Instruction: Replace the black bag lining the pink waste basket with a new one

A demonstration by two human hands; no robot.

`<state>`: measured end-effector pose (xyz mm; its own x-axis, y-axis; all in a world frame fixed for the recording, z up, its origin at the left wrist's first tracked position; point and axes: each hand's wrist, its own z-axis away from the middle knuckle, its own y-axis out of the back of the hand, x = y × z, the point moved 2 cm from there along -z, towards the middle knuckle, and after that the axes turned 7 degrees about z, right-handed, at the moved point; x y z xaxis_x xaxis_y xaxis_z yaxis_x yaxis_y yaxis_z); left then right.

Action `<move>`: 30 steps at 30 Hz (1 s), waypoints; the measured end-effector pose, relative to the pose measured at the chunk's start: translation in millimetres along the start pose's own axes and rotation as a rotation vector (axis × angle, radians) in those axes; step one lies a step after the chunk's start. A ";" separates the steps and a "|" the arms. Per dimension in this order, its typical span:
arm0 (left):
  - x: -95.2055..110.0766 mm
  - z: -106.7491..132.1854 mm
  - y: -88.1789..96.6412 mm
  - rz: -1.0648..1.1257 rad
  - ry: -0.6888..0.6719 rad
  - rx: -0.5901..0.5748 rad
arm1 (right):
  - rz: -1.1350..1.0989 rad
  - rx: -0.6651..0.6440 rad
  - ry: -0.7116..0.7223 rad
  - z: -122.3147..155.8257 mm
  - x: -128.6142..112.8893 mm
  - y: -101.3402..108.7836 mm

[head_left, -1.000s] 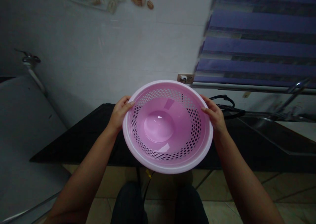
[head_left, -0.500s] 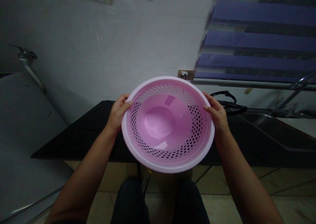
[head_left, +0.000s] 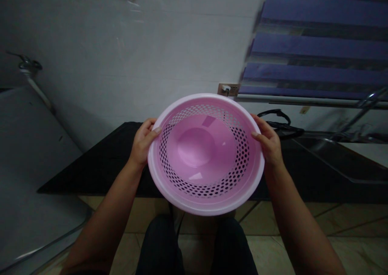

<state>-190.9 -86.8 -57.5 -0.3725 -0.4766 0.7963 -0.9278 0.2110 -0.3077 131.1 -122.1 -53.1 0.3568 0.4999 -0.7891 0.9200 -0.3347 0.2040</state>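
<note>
A round pink plastic colander [head_left: 197,145] with a band of holes around its wall is held up between my hands, its open top facing me and nothing inside. My left hand [head_left: 143,142] grips the rim on the left, thumb over the edge. On the opposite side, my right hand [head_left: 268,141] pinches the rim with its thumb on top. The fingers of both hands are partly hidden behind the colander. Below it lies the dark countertop [head_left: 100,162].
At right a metal sink [head_left: 339,160] with a faucet [head_left: 359,113] is set into the counter. Black cables [head_left: 279,123] lie behind my right hand. A wall socket [head_left: 228,89] holds a plug. A large pale appliance [head_left: 33,154] stands at left, below a wall tap [head_left: 28,65].
The colander appears slightly larger and nearer to me, tilted a little more towards me. Both hands keep their hold on its rim. The view has shifted slightly.
</note>
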 end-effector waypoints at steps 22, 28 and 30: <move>-14.5 26.0 10.9 -0.012 -0.010 0.036 | -0.044 -0.009 -0.086 -0.9 -2.1 1.2; -24.2 37.7 15.1 -0.009 0.048 0.052 | -0.023 -0.054 -0.052 3.3 -4.7 1.5; -28.2 43.4 15.4 0.002 0.080 0.055 | -0.043 -0.048 -0.059 6.4 -5.2 2.3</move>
<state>-195.6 -107.1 -107.3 -0.3733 -0.4065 0.8339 -0.9277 0.1639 -0.3354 130.3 -130.6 -52.2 0.3083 0.4643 -0.8303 0.9414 -0.2745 0.1960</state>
